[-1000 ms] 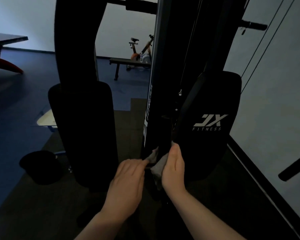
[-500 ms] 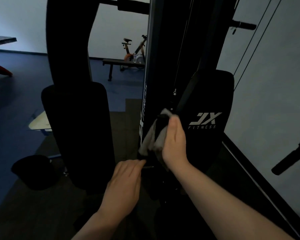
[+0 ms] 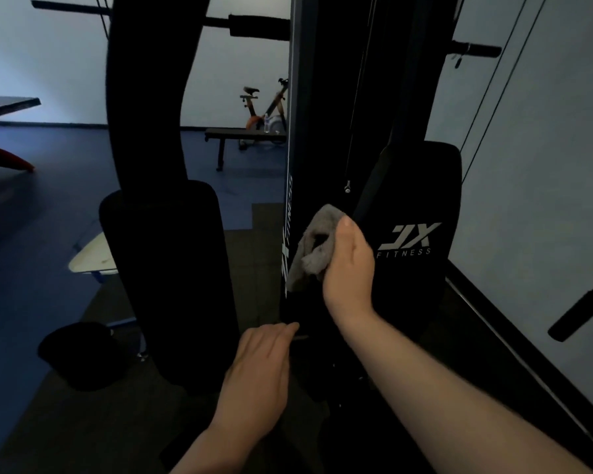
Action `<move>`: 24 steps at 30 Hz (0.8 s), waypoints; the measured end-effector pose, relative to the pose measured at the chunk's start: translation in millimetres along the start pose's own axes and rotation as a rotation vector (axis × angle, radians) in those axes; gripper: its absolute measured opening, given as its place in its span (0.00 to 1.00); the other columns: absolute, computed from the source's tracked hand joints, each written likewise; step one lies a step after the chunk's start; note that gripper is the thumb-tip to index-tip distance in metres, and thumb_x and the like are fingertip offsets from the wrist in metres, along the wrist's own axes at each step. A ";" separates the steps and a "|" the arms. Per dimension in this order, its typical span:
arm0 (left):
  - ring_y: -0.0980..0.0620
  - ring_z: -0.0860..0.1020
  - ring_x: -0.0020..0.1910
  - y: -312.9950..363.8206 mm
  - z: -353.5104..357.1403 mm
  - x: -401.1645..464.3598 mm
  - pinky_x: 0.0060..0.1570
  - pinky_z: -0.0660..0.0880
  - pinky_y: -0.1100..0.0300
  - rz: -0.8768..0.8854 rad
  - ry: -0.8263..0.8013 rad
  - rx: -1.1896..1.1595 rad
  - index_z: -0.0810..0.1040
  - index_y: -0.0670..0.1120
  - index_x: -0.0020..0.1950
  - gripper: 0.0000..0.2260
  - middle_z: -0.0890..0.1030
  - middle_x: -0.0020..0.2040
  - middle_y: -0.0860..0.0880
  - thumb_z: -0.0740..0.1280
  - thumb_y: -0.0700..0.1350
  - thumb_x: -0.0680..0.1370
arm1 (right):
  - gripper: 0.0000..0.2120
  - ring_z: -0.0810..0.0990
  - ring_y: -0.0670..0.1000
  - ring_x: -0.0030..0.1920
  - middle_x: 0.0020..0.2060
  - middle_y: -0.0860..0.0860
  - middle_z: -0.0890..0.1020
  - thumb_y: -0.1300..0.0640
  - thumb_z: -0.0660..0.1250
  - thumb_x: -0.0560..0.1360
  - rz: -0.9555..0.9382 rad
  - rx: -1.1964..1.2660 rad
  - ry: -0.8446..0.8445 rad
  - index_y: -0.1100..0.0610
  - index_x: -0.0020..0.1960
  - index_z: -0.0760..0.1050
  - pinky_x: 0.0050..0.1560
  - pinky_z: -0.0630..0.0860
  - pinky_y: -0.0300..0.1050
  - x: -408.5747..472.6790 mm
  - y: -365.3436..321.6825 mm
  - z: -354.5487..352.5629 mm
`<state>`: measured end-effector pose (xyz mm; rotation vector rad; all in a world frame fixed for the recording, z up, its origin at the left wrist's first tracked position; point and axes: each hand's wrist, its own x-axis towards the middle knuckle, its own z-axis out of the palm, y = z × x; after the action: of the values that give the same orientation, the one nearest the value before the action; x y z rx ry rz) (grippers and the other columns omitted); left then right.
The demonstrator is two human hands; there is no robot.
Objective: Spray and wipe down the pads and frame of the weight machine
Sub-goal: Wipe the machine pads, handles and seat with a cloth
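Gripping the grey cloth (image 3: 314,246) against the black upright frame (image 3: 317,131), the right hand (image 3: 348,265) sits higher on the post than a second ago, beside the logo pad (image 3: 421,206); the left hand (image 3: 257,374) stays low, fingers straight, touching the frame's base.

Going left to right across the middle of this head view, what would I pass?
Black pad → frame post → grey cloth → right hand → logo pad → wall.
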<state>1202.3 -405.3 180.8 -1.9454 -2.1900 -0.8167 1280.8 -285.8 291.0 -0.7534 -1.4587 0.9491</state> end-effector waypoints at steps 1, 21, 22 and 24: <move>0.56 0.73 0.57 0.9 -0.6 -0.1 0.64 0.61 0.65 -0.002 0.010 0.002 0.72 0.49 0.66 0.18 0.77 0.57 0.54 0.56 0.44 0.77 | 0.15 0.77 0.37 0.39 0.37 0.43 0.77 0.50 0.50 0.83 -0.033 -0.029 0.058 0.48 0.46 0.73 0.41 0.72 0.35 -13.7 5.1 -0.1; 0.51 0.75 0.56 2.3 3.3 -0.5 0.63 0.60 0.64 -0.014 0.056 -0.021 0.72 0.46 0.65 0.18 0.78 0.57 0.51 0.54 0.43 0.77 | 0.12 0.75 0.28 0.49 0.46 0.37 0.76 0.52 0.48 0.84 0.022 -0.061 -0.129 0.43 0.59 0.68 0.47 0.68 0.22 -28.7 21.0 -19.7; 0.51 0.75 0.56 2.8 3.4 -0.3 0.63 0.60 0.64 -0.016 0.067 -0.018 0.73 0.46 0.64 0.18 0.78 0.57 0.50 0.55 0.43 0.77 | 0.12 0.76 0.31 0.48 0.47 0.39 0.77 0.52 0.48 0.84 -0.002 -0.068 -0.115 0.46 0.61 0.68 0.46 0.69 0.24 -25.0 19.3 -16.5; 0.51 0.75 0.56 3.0 4.1 -1.1 0.63 0.60 0.64 -0.023 0.071 -0.006 0.74 0.45 0.64 0.18 0.78 0.57 0.50 0.55 0.43 0.76 | 0.13 0.78 0.36 0.51 0.50 0.42 0.78 0.50 0.48 0.84 -0.034 -0.117 -0.106 0.45 0.65 0.66 0.49 0.73 0.29 -32.0 23.9 -13.1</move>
<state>1206.4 -404.3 177.8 -1.8678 -2.1758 -0.8828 1295.7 -301.1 254.8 -0.7700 -1.6258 0.8948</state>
